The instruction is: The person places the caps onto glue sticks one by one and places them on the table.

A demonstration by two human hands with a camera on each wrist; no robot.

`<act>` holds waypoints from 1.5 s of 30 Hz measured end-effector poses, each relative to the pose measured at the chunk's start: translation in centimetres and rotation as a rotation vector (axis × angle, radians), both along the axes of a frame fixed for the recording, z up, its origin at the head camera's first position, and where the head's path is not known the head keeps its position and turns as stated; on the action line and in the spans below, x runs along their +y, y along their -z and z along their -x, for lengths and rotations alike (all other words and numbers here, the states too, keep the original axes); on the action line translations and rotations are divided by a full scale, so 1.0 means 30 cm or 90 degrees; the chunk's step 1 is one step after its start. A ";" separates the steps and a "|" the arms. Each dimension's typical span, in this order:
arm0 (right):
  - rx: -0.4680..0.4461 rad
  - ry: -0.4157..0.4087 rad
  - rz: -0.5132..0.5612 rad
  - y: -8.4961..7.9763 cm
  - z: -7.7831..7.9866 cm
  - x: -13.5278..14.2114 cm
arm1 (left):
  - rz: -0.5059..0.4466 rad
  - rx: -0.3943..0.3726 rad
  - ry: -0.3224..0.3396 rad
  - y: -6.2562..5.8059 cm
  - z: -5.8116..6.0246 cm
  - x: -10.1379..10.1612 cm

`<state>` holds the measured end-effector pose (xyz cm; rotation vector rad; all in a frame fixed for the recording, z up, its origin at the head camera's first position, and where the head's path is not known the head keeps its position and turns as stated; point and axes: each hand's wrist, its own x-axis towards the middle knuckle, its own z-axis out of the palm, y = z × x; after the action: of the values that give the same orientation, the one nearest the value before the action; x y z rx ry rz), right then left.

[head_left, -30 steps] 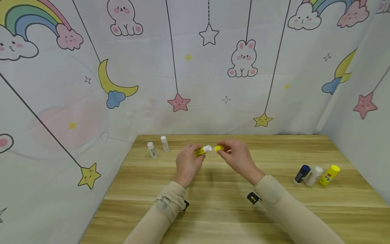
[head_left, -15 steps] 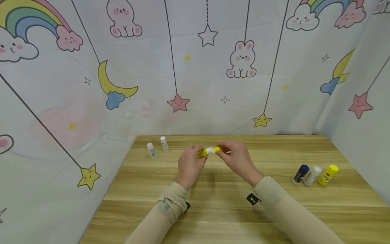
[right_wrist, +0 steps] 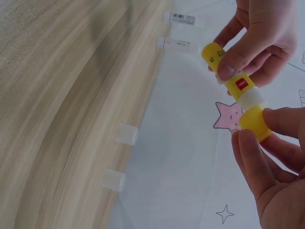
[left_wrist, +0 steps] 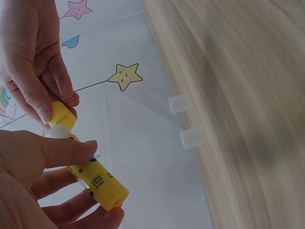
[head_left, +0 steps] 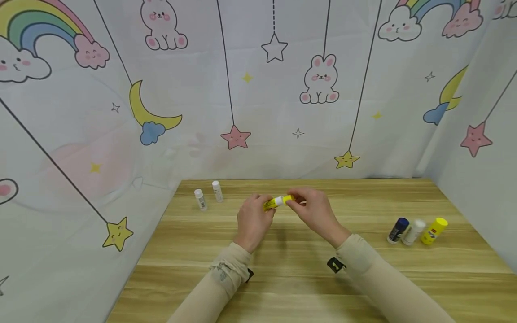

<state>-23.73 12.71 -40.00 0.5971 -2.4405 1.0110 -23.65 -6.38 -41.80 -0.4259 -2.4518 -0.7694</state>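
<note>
My left hand [head_left: 253, 220] grips a yellow glue stick [left_wrist: 97, 181], tilted in the air above the table, its white end facing right. The thumb lies along the barrel in the left wrist view, and the fingers curl beneath. With thumb and fingertips, my right hand [head_left: 317, 211] pinches the yellow cap [right_wrist: 255, 123]. The cap sits in line with the white end [right_wrist: 251, 98] and meets it; how far it covers that end I cannot tell. A red label [right_wrist: 241, 84] shows on the barrel.
Two white glue sticks [head_left: 200, 200] stand at the table's back left. On the right are a dark blue stick [head_left: 398, 230], a white one [head_left: 414, 232] and a yellow one [head_left: 434, 231]. A printed cloth [head_left: 274, 112] hangs behind the wooden table [head_left: 291, 278].
The gap between the cap and the glue stick's white end has closed. My left hand has shifted slightly right with the stick; my right hand has stayed nearly in place.
</note>
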 end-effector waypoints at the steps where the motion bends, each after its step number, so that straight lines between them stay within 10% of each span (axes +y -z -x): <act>1: 0.000 0.000 0.000 -0.001 0.000 0.000 | 0.000 0.002 0.000 0.000 0.000 0.000; 45: -0.001 0.004 0.015 0.015 -0.011 -0.001 | 0.020 0.012 -0.008 0.032 -0.009 0.021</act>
<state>-23.40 12.66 -40.46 0.5802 -2.4277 1.0358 -23.38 -5.76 -42.75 -0.4266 -2.4487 -0.7193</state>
